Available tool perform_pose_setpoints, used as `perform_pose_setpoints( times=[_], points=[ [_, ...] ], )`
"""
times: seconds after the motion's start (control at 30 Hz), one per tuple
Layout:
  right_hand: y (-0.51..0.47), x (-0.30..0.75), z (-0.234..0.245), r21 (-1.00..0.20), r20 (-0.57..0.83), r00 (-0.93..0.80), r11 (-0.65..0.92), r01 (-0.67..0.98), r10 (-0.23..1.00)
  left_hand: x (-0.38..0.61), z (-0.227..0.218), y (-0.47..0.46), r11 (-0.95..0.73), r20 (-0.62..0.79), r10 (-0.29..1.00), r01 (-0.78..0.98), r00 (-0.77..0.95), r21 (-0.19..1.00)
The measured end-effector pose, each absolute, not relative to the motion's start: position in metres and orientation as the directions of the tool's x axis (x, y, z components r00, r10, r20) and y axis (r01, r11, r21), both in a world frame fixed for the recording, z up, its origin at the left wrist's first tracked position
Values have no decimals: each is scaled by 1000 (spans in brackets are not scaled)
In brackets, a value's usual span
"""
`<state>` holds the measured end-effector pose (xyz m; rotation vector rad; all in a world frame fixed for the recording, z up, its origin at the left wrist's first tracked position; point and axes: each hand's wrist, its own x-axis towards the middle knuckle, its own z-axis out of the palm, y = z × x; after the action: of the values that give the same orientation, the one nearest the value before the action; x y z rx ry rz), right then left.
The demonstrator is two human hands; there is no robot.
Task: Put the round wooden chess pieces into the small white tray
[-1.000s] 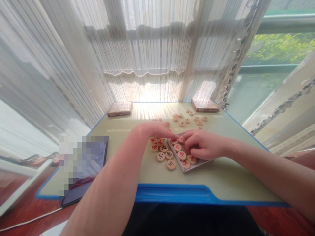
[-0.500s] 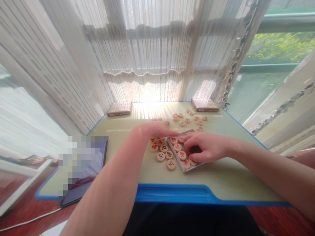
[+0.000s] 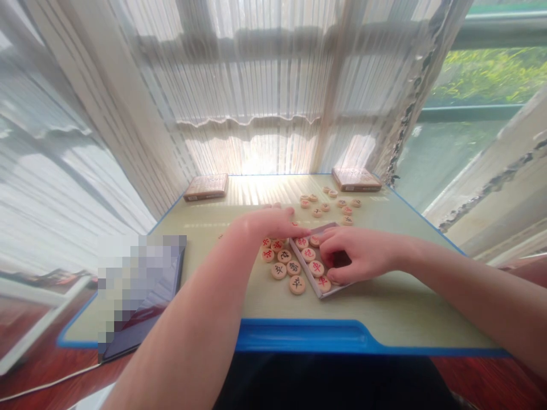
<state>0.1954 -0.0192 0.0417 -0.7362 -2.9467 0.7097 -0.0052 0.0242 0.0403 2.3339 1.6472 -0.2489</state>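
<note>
My left hand (image 3: 273, 222) is stretched flat over Chinese chess pieces, fingers apart, its thumb close to the far left rim of a shallow box (image 3: 304, 266). Just in front of that hand lie round wooden pieces with red characters (image 3: 277, 245) and others with black characters (image 3: 297, 284). Inside the box, red-marked pieces (image 3: 316, 268) lie face up along its left side. My right hand (image 3: 354, 254) reaches into the box with curled fingers, its thumb low over a piece near the front. Whatever its fingertips hold is hidden behind the hand.
More pieces (image 3: 317, 212) are scattered toward the back right. Flat boxes stand at the back left (image 3: 207, 187) and back right (image 3: 356, 179). A tablet-like device (image 3: 164, 296) lies at the left. The table has a blue edge (image 3: 303, 336) with a tray groove; curtains hang behind it.
The view has shifted slightly. Both hands stay in nearly the same places, with the right hand's thumb now covering more of the piece at the front of the box.
</note>
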Motion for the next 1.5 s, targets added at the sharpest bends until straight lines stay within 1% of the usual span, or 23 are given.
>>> perform_pose_setpoints(
  times=[0.13, 0.83, 1.07, 1.27, 1.5],
  points=[
    [-18, 196, 40, -444, -98, -884, 775, 450, 457, -5, 39, 25, -326, -289, 891, 937, 349, 127],
    [-16, 197, 39, -452, -43, -904, 799, 397, 425, -7, 36, 27, -331, -292, 890, 937, 349, 110],
    [-18, 198, 39, -440, -82, -882, 777, 450, 464, -7, 36, 28, -325, -296, 890, 938, 346, 121],
    [-20, 197, 43, -435, -71, -896, 795, 423, 438, -6, 38, 25, -314, -300, 891, 940, 341, 136],
    [-18, 197, 41, -447, -78, -871, 764, 466, 485, -7, 37, 27, -320, -292, 890, 936, 350, 148]
  ],
)
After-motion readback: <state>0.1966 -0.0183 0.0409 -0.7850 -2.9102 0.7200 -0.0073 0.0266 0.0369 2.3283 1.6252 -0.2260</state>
